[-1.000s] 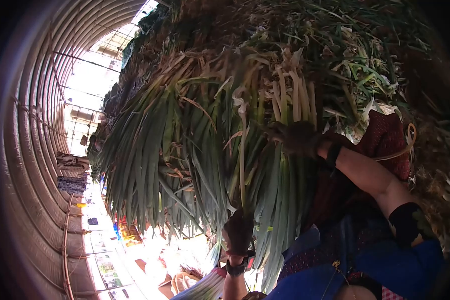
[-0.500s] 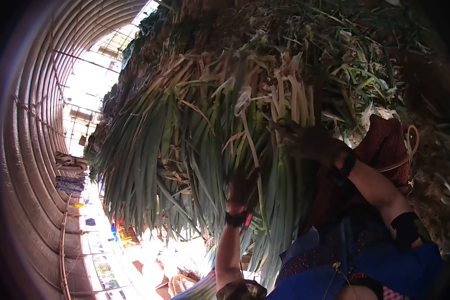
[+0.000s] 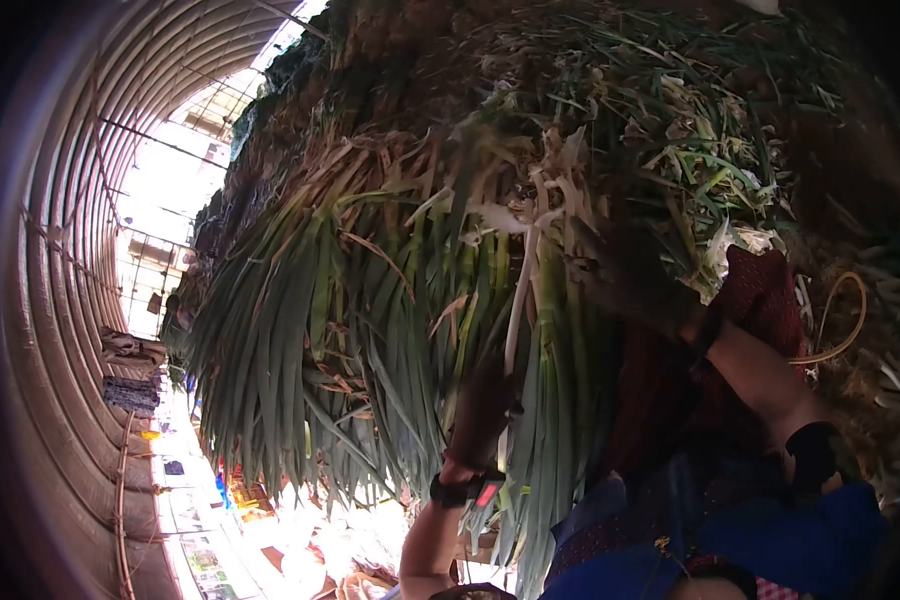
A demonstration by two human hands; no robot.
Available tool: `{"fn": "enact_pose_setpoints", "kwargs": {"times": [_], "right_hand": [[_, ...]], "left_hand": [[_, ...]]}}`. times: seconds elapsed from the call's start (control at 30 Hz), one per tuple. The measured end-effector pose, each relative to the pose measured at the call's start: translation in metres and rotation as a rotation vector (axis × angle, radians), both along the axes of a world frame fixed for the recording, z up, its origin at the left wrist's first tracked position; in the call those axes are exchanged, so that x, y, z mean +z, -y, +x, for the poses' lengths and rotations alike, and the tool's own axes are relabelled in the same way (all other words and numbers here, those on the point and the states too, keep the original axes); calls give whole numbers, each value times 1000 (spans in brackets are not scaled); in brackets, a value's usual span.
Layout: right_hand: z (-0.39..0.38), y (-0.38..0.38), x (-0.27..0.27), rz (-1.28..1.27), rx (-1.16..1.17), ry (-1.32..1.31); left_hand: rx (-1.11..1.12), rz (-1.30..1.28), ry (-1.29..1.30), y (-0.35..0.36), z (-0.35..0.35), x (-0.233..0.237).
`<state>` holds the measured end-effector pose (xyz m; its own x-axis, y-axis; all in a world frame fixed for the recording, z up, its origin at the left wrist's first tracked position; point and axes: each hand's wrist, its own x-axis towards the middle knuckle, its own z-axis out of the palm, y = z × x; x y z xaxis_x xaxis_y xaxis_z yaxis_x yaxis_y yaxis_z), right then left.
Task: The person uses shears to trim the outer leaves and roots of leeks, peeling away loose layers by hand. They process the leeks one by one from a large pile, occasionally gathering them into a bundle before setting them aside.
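Observation:
A thick layer of green onions hangs in front of me, pale root ends up and long green leaves down. My left hand, in a dark glove, is closed at one green onion, whose pale stem runs up past the fingers; the grip itself is in shadow. Higher and to the right is my right hand, also gloved, its fingers stretched apart beside the white stems. I see nothing held in it, though it is dark and slightly blurred.
Loose trimmings and leaves lie at the upper right. A dark red mesh cloth and a yellowish cord loop are beside my right arm. A ribbed arched roof curves along the left, next to bright openings.
My left hand has moved slightly down, and the green onion at it now stands more upright. My right hand has drawn a little right, off the stems, with its fingers spread.

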<state>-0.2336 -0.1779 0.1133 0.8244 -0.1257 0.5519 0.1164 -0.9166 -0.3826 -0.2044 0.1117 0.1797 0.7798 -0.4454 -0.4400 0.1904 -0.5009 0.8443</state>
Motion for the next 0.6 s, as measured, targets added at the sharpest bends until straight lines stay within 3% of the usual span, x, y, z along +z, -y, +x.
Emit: {"fn": "enact_pose_setpoints", "kwargs": {"times": [0.07,0.13,0.3,0.37,0.43,0.47,0.57,0.6], "right_hand": [[10,-4,24,116,2,28],[15,-3,36,199,0,28],[36,4,23,819,280,-255],[51,-3,12,755,338,-245],[82,-23,-17,485,347,-121],[87,-29,-16,648,415,-333],[96,-63,-9,650,560,-350],[94,-66,-7,757,561,-379]], "left_hand": [[6,-150,59,-5,-16,7],[-20,-126,16,-14,-20,11],[-14,-142,-55,-22,-33,42],[55,-154,-91,-33,-42,48],[102,-148,-99,-40,-53,59],[123,-156,-109,-45,-58,62],[149,-154,-102,-57,-76,63],[128,-153,-99,-57,-81,65]]}}
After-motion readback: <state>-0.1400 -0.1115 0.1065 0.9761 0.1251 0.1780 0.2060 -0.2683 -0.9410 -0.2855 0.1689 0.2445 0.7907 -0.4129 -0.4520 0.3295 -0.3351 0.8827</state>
